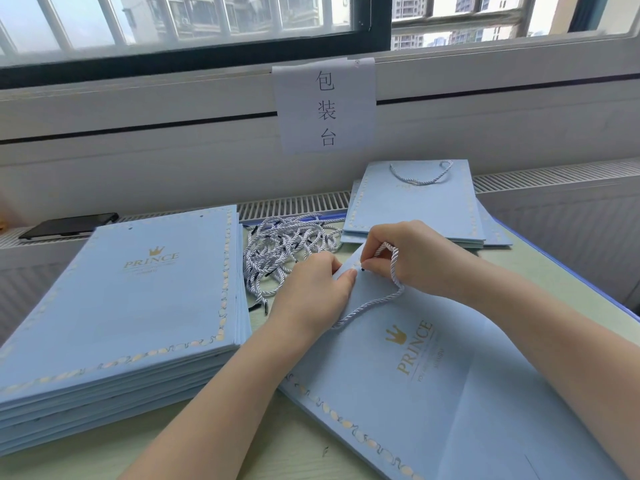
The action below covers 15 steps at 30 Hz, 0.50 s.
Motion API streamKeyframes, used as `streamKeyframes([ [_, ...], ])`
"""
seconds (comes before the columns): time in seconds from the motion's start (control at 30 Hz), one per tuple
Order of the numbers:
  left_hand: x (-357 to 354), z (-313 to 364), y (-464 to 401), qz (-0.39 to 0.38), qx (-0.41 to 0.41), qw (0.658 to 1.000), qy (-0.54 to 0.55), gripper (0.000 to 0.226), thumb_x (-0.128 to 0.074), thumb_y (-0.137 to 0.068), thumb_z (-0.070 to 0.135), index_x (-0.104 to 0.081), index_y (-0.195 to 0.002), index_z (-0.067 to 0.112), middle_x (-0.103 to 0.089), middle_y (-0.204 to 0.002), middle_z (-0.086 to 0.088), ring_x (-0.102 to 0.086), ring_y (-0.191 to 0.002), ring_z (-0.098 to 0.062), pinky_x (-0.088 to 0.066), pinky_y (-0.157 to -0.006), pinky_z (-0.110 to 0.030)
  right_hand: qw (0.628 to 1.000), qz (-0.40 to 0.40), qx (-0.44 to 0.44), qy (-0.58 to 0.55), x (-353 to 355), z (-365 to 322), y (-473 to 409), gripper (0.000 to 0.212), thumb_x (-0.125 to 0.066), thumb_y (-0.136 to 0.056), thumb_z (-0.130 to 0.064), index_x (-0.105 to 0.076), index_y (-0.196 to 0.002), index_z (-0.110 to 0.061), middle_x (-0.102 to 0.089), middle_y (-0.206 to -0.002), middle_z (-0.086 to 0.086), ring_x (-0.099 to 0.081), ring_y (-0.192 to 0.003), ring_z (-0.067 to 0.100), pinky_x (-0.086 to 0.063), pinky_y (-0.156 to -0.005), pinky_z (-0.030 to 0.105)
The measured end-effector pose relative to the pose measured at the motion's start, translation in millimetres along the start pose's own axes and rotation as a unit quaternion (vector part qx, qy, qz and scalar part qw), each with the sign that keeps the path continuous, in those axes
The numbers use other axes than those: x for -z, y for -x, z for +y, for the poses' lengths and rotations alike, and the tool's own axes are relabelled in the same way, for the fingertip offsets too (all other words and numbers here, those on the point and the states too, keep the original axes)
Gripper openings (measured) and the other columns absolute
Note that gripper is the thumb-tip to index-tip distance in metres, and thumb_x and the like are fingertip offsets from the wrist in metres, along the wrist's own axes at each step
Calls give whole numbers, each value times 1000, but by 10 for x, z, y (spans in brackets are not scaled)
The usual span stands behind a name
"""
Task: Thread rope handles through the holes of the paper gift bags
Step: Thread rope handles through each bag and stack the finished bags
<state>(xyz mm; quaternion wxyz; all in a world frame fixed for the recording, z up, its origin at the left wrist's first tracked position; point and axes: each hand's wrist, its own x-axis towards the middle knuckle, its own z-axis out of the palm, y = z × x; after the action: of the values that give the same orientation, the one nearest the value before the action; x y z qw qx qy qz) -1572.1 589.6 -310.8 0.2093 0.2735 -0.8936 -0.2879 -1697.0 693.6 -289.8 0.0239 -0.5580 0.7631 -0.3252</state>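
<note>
You're at a pale green table (277,452) pushed up against a window (194,19), with a white paper sign (325,105) taped to the sill and a radiator grille (294,202) running along the back edge. A dark phone (69,225) lies on the ledge at far left.

On your left there's a thick stack of flat blue bags (117,313), gold crown and PRINCE printed on top, none of them with handles that I can see. Behind your hands sits a tangled pile of white twisted ropes (287,244) with black tips. At the back right is a smaller stack of finished bags (415,202) (the top one has a rope loop lying across its upper edge).

The bag you're working on (433,393) lies flat and turned at an angle in front of you, its top corner pointing toward the rope pile. Your left hand (311,289) pinches that top edge, thumb on top of the paper, fingers curled underneath it. Your right hand (415,254) is pinching the end of a rope handle (391,275) between thumb and forefinger, right at the bag's top edge beside your left thumb. The black tip is just showing there, touching the paper; I can't tell whether it's in a hole. The rest of that rope loops over your right fingers and trails down across the bag toward your left wrist.
</note>
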Motion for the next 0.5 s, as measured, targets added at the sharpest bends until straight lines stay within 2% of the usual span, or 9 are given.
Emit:
streamKeyframes([
  [0.1,3,-5,-2,10,4,1000,22,18,-57,-91,29,-56,-76,19,-52,-69,8,-52,-75,-19,-37,-64,-31,999,-36,14,4,49,-13,6,10,-66,-84,-5,-72,-87,-12,-68,-74,3,-60,-70,16,-46,-69,24],
  [0.2,-4,0,17,20,-6,1000,20,18,-58,-91,30,-60,-81,15,-60,-75,2,-57,-79,-22,-44,-70,-35,998,-63,29,-8,111,-27,16,21,-60,-85,3,-74,-88,-12,-71,-72,4,-63,-67,6,-49,-70,18],
  [0.3,-7,16,38,38,-28,999,12,19,-57,-91,31,-61,-84,13,-65,-80,-2,-59,-82,-24,-48,-74,-39,998,-52,24,-21,139,-32,16,18,-63,-84,1,-73,-86,-14,-70,-70,2,-63,-63,6,-49,-68,18],
  [0.4,-4,55,70,58,-67,996,4,21,-55,-92,31,-57,-81,13,-61,-74,2,-55,-76,-23,-46,-69,-39,999,-20,20,-16,134,-40,13,13,-68,-81,-4,-69,-80,-17,-66,-68,-2,-59,-64,11,-48,-66,24],
  [0.5,6,84,95,70,-86,994,-4,22,-55,-92,32,-51,-77,17,-53,-67,7,-48,-70,-20,-38,-63,-36,1000,-9,25,0,114,-37,9,9,-71,-80,-9,-69,-79,-17,-66,-78,2,-59,-74,17,-50,-73,33],
])
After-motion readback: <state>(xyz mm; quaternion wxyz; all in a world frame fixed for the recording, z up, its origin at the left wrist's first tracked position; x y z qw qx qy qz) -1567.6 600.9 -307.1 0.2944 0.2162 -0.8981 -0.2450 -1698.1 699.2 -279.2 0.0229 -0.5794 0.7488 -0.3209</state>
